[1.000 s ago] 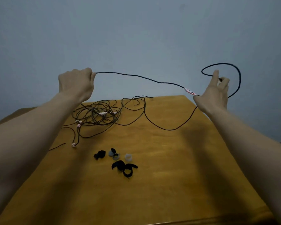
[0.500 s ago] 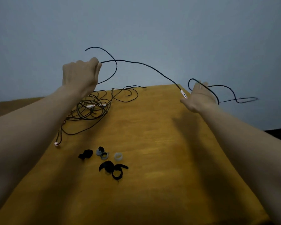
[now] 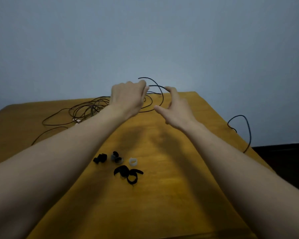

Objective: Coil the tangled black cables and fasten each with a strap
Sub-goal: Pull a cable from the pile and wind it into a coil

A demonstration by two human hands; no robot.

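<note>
Grey wall (image 3: 145,31) backs a yellow wooden tabletop (image 3: 162,204). Tangled black cables (image 3: 86,109) sprawl at its far left, and one strand (image 3: 247,128) hangs off the right edge. Left hand (image 3: 128,99), curled, grips raised cable loops (image 3: 158,87). Just beside them the right hand (image 3: 178,107) is spread open, fingertips perhaps touching. Straps (image 3: 124,166) lie near centre.

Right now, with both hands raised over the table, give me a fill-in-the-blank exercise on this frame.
1. The left hand grips a ___ cable.
2. The tangled cables lie to the ___ of that hand.
3. Beside the dark straps sits one ___ strap.
4. A cable loop hangs off the table's ___ edge.

Missing words: black; left; white; right.
</note>
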